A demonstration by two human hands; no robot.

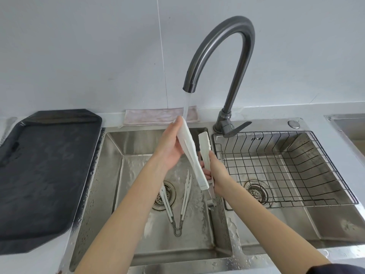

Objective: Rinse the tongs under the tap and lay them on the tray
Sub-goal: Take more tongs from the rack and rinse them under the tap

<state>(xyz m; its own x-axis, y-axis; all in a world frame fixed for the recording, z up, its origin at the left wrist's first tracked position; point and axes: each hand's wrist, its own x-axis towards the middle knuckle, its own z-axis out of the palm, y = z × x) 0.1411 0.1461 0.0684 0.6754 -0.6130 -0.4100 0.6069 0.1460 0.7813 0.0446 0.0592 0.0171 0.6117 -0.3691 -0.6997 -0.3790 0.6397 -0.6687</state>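
White wide-bladed tongs (192, 155) are held spread apart over the left sink basin (110, 155), under the running tap (223, 62). My right hand (217, 173) grips them near the hinge, with one arm standing up beside it. My left hand (169, 147) lies flat along the back of the other arm, its fingertips at the blade tip where the water stream hits. A second, slimmer pair of tongs (178, 204) lies on the basin floor by the drain. The dark tray (39, 175) sits on the counter to the left.
A black wire rack (286, 169) fills the right basin. A folded pinkish cloth (158, 115) lies on the ledge behind the sink. The tap lever (235, 129) points forward-right. Water drops cover the sink rim.
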